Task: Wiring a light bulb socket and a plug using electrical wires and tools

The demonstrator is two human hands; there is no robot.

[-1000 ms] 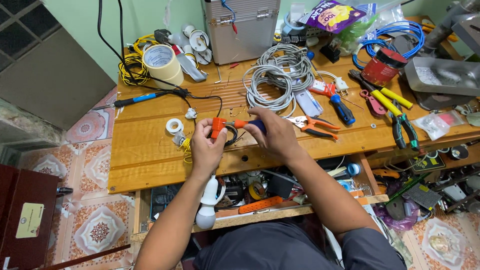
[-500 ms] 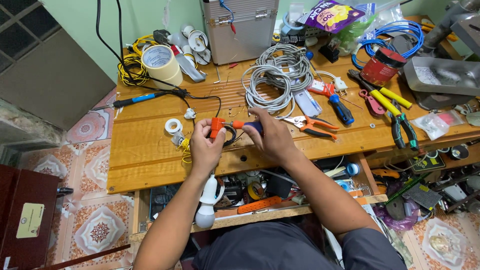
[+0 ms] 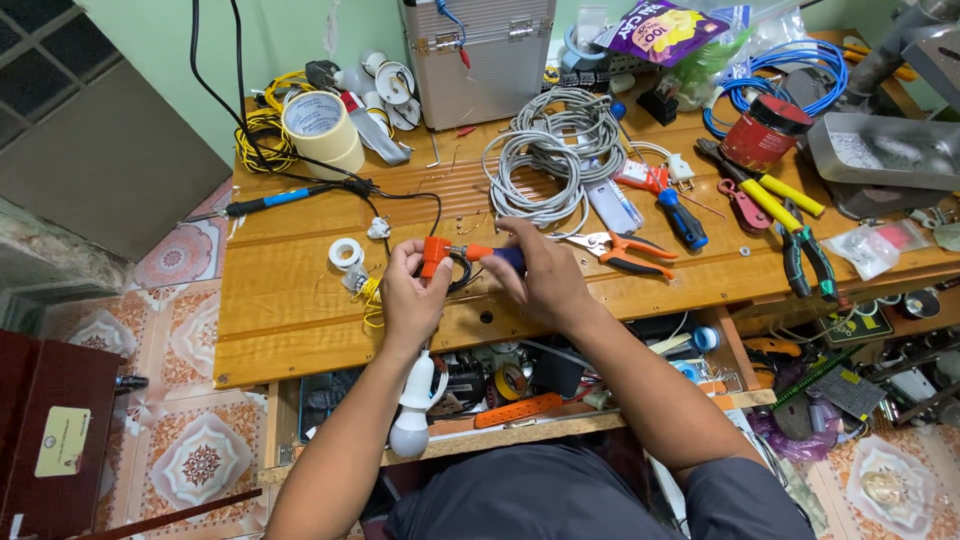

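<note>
Head view: an orange plug (image 3: 434, 256) is clamped in the fingers of the left hand (image 3: 410, 297) — just in front of the grey cable coil (image 3: 550, 160). A screwdriver (image 3: 492, 256) is gripped in the closed right hand (image 3: 543, 277), its tip set against the plug — both above the wooden workbench (image 3: 290, 310).

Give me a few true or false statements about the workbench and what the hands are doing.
1. The left hand holds an orange plug. True.
2. The right hand holds pliers. False: it holds a screwdriver, its tip at the plug.
3. The tape roll sits at the bench's back left. True.
4. The grey cable coil hangs off the front edge. False: it lies on the bench top, in front of the metal case.
5. The orange-handled cutters lie right of the right hand. True.
</note>
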